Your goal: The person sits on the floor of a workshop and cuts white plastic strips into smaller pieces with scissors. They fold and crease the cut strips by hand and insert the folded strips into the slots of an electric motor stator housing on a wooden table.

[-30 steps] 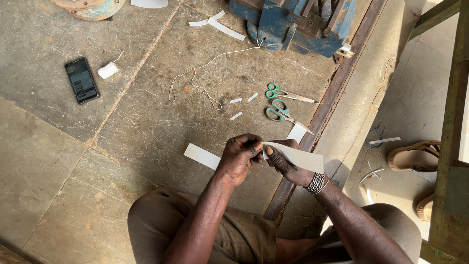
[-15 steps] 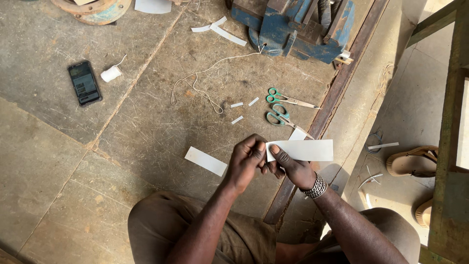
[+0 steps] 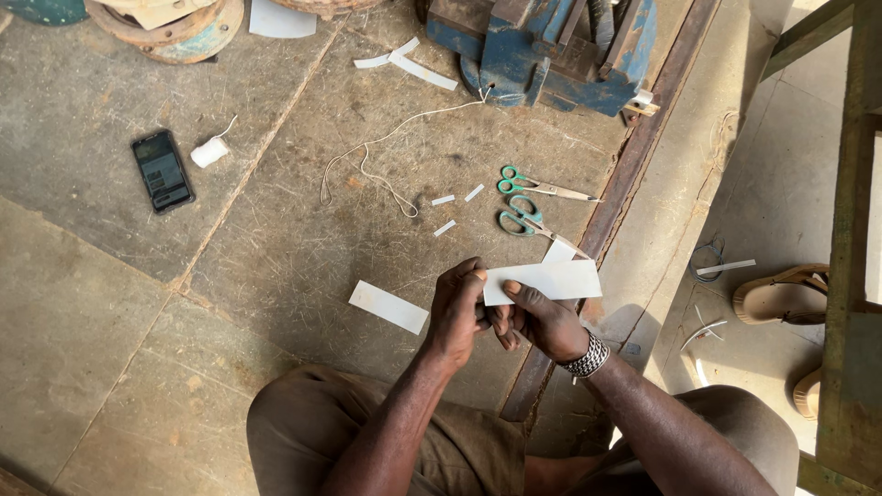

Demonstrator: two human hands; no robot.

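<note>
Right now the right hand pinches a white paper strip with its thumb on top, and the left hand grips the strip's near end with curled fingers. From those fingers, the strip's long side runs out to the person's right, lying almost flat above the concrete floor. Two green-handled scissors lie just past it, nearer the right hand.

There is one view only, from the person's head, looking steeply down on the concrete floor from close above the knees. The hands sit near centre, the blue vise lies at the far edge, and a sandal shows at right.
</note>
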